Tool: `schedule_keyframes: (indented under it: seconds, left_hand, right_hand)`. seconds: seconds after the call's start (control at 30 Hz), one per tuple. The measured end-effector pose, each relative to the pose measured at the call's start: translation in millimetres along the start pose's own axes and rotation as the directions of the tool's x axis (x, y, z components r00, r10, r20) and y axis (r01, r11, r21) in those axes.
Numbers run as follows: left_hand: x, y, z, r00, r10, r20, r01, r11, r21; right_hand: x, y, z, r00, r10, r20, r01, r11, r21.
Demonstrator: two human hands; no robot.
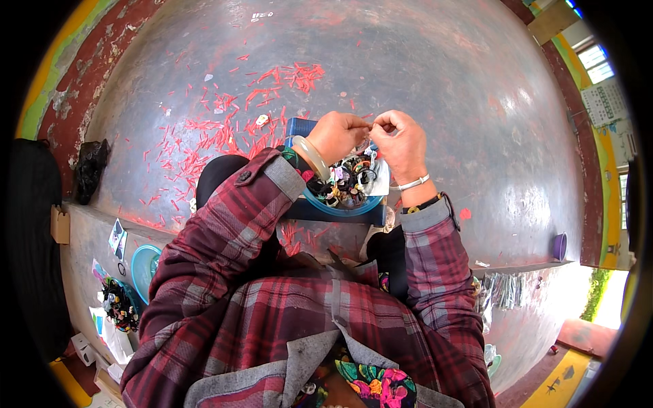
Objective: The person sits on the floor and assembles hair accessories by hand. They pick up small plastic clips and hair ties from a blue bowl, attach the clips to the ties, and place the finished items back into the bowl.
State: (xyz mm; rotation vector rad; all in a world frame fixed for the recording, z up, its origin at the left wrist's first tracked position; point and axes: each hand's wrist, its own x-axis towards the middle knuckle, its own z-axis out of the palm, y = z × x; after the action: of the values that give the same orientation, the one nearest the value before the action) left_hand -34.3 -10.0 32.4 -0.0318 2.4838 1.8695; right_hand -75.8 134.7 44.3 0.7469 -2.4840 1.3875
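My left hand (337, 138) and my right hand (403, 146) meet fingertip to fingertip in front of me, both closed in a pinch. Whatever lies between the fingertips is too small to make out. Just below them is a blue basin (340, 211) filled with a jumble of small dark loops, like hair ties, with colourful bits (343, 180). A white sheet or card (378, 178) sticks up at its right side, beneath my right hand. The basin rests on a dark blue stool or box (299, 127), partly hidden by my left hand and forearm.
Many thin red scraps (224, 129) litter the grey floor (442, 88) ahead and left. At lower left are a light blue basin (144, 268) and a heap of dark loops (119, 306). A black plastic bag (90, 170) stands by the left wall; a purple bucket (559, 246) is far right.
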Motion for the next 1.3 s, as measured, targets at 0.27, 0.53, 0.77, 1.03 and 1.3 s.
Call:
schedule_keyframes:
  seconds: [0.27, 0.53, 0.77, 1.03, 1.3]
  left_hand:
    - [5, -8, -2, 0.985, -0.125, 0.121, 0.169, 0.842, -0.512]
    - [7, -9, -6, 0.982, -0.165, 0.094, 0.178, 0.627, -0.758]
    - [4, -6, -8, 0.98, -0.198, 0.015, 0.132, 0.596, -0.792]
    - [4, -6, -12, 0.973, -0.228, -0.017, 0.122, 0.579, -0.806]
    - [4, -9, -13, 0.981, -0.194, -0.016, 0.108, 0.611, -0.784]
  right_hand:
    - [10, 25, -11, 0.936, 0.321, 0.148, -0.351, 0.806, 0.476]
    - [19, 37, -33, 0.871, 0.467, 0.153, -0.446, 0.621, 0.645]
    - [27, 62, -49, 0.844, 0.512, 0.16, -0.478, 0.581, 0.659]
    - [34, 95, -65, 0.869, 0.475, 0.14, -0.495, 0.836, 0.235]
    - [34, 140, -70, 0.773, 0.584, 0.246, -0.519, 0.806, -0.284]
